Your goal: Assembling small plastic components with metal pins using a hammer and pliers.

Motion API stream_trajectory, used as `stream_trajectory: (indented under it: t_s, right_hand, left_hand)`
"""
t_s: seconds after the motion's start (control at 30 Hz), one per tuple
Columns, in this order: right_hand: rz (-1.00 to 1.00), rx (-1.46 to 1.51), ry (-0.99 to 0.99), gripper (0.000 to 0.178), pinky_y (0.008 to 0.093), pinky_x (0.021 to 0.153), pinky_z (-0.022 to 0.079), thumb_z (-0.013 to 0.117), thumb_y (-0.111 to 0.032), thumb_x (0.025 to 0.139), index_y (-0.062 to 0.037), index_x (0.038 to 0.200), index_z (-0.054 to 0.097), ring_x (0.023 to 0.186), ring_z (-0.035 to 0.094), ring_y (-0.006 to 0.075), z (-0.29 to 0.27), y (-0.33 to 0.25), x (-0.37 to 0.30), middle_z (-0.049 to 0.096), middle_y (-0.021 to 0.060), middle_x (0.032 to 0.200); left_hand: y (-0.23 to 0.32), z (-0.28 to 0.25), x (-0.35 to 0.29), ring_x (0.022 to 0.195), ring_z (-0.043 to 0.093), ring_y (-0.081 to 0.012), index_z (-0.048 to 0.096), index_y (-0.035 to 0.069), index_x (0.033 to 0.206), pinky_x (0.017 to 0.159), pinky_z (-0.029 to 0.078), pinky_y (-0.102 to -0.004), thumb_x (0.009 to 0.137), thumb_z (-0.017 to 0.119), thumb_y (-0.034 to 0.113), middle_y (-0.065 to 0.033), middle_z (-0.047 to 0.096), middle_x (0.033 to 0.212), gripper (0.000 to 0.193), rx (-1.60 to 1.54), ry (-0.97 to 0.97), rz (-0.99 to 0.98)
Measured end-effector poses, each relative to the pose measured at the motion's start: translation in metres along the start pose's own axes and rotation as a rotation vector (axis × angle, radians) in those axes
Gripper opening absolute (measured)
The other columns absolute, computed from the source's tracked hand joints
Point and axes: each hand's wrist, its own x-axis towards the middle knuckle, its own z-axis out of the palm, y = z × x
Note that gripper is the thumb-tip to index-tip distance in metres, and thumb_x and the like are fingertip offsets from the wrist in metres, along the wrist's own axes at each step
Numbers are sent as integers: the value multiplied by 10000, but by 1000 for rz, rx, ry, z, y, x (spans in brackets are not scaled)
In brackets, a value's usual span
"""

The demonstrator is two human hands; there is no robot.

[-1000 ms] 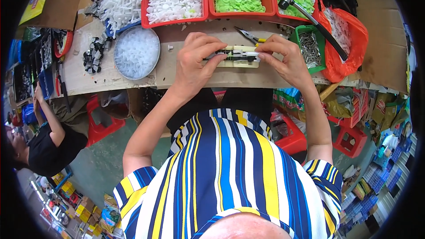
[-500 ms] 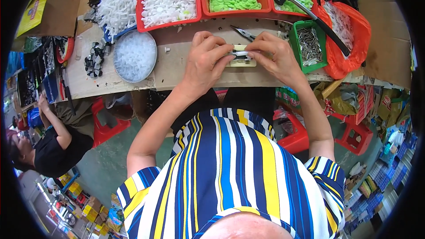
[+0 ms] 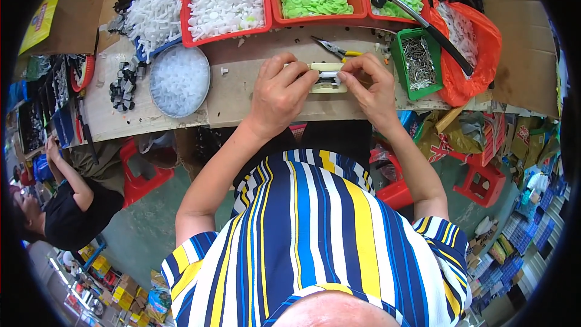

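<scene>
Fingers of our left hand (image 3: 278, 94) curl at the left end of a white-and-black piece (image 3: 330, 75), and we cannot tell their grip; our right hand (image 3: 373, 89) pinches its right end. The piece lies along a cream block (image 3: 328, 90) on our table (image 3: 233, 100), near pliers (image 3: 331, 47).

A hammer (image 3: 445, 45) lies with its handle over a red bag (image 3: 488, 54) of pale parts (image 3: 459, 24), beside a green tray (image 3: 425, 92) of metal pins (image 3: 419, 63). Farther left are a round dish (image 3: 209, 82) of white pieces (image 3: 180, 79) and a red stool (image 3: 138, 189).
</scene>
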Motion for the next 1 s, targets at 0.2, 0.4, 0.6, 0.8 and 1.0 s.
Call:
stream_trajectory:
  t_s: [0.2, 0.4, 0.6, 0.8, 1.0]
  right_hand:
    - [61, 79, -48, 126, 287, 704, 496, 739, -41, 828, 21, 901, 657, 788, 615, 172, 2, 5, 5, 592, 88, 891]
    - [-247, -167, -33, 196, 366, 786, 479, 774, -64, 760, -16, 924, 680, 914, 601, 283, -12, 5, 2, 583, 134, 952]
    - [-208, -140, -79, 196, 381, 805, 472, 763, -57, 758, -34, 936, 683, 935, 594, 304, -14, 6, 1, 581, 135, 965]
    - [-329, -284, -68, 197, 386, 783, 511, 738, -83, 791, -21, 971, 688, 891, 639, 311, -55, -27, 57, 616, 140, 962]
    - [-459, -666, 95, 229, 403, 752, 528, 719, -225, 837, -39, 970, 728, 832, 667, 313, -93, -2, 218, 684, 164, 919]
  left_hand:
    - [-1, 3, -1, 922, 595, -271, 694, 34, 904, 793, 479, -393, 703, 723, 35, -63, 628, 887, 204, -8, 9, -22]
    - [-1, 5, 2, 904, 598, -278, 696, 23, 904, 781, 484, -390, 687, 735, 17, -71, 631, 885, 221, -14, 24, -18]
    - [0, 5, -2, 897, 604, -293, 694, 18, 928, 764, 494, -399, 688, 735, -2, -87, 633, 907, 244, -33, 18, -35]
    - [0, 3, -7, 905, 604, -290, 694, 12, 942, 783, 492, -403, 712, 739, 8, -93, 637, 919, 235, -58, 12, -63]
    - [3, -2, -1, 925, 598, -290, 692, 12, 1012, 789, 494, -404, 742, 746, 20, -99, 635, 937, 276, -92, -13, -95]
